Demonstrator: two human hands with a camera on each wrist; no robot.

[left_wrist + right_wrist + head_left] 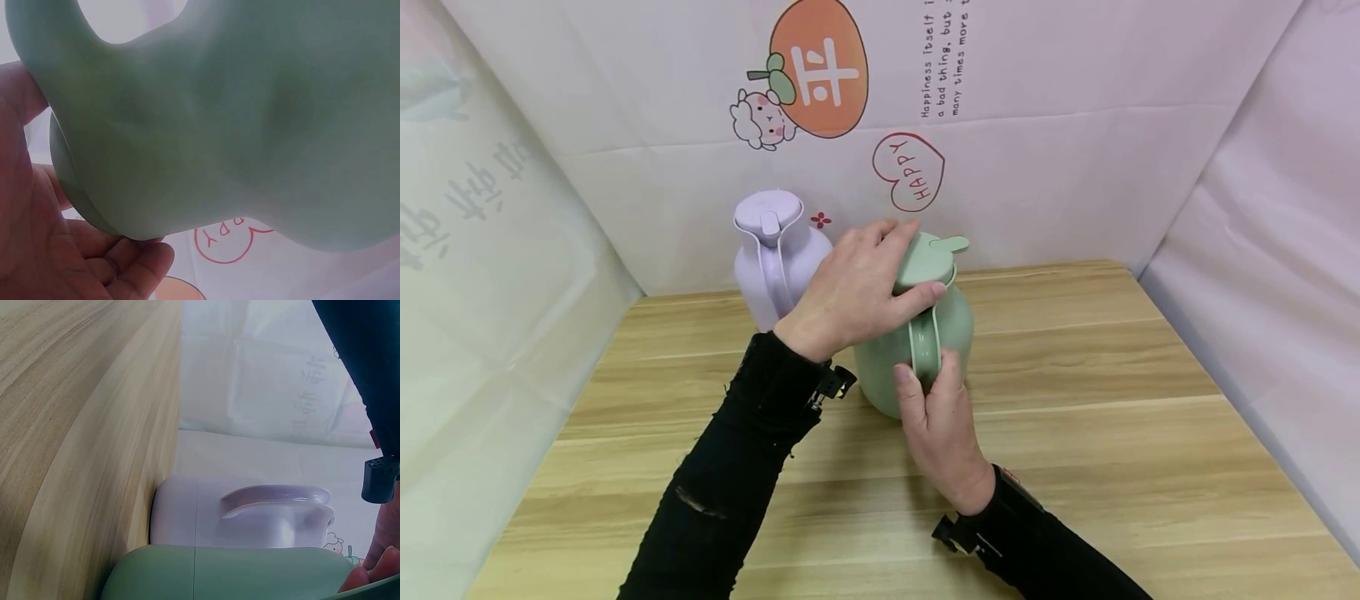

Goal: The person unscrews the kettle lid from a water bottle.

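Note:
A green thermos jug stands on the wooden table, its handle toward me and the lever of its lid pointing right. My left hand holds the lid from the left, thumb across the top of the handle and fingers around the far side. In the left wrist view, curled fingers reach the lid's rim. Lower down, my right hand grips the handle, with the thumb on its left side. A lilac jug of the same shape stands just behind to the left, partly hidden by my left hand.
The wooden table runs back to a white printed cloth hanging behind it. More white cloth hangs along the right side and the left side. Black sleeves cover both forearms, with a small camera at each wrist.

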